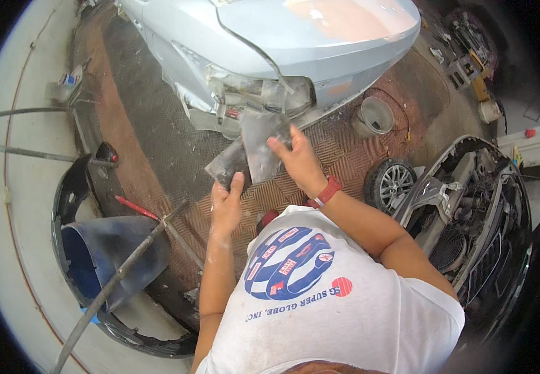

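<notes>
My left hand (226, 202) grips the lower edge of a dark grey putty board (227, 163) held in front of my chest. My right hand (295, 159), with a red band on its wrist, holds a second flat grey spreader (261, 142) upright against that board. Both pieces are smeared with grey filler. Just beyond them is the damaged corner (245, 100) of a pale blue car (295, 37), its lamp area stripped and bare.
A black bumper (73, 206) with a blue part (95, 249) lies at my left, crossed by a long rod (114, 280). A white bucket (374, 116) stands at the right, by a wheel (392, 182) and a stripped car front (469, 218).
</notes>
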Demonstrator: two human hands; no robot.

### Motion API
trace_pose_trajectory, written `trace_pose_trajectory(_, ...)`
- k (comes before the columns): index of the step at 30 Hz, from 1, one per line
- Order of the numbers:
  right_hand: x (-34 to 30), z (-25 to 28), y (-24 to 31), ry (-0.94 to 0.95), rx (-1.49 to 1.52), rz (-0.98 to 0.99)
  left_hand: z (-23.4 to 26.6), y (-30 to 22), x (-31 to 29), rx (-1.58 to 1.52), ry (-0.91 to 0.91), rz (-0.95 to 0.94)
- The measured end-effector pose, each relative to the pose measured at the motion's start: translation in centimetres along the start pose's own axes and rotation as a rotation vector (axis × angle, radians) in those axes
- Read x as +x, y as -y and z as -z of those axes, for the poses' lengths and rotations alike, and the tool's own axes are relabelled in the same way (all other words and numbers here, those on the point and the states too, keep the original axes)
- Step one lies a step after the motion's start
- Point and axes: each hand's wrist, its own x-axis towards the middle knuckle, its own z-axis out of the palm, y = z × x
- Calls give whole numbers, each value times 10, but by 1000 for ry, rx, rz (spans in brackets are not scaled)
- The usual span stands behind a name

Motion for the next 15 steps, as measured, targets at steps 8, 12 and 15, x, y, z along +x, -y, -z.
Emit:
trace_pose_trajectory(8, 15, 101, -5, -266, 593, -248, -93, 8, 32, -144, -51, -37)
trace_pose_trajectory(12, 22, 155, -3, -382, 442, -83, -170, -2, 43, 80, 106, 10)
trace_pose_trajectory(15, 30, 209, 18, -310, 116, 84, -216, -4, 52, 394, 230, 46)
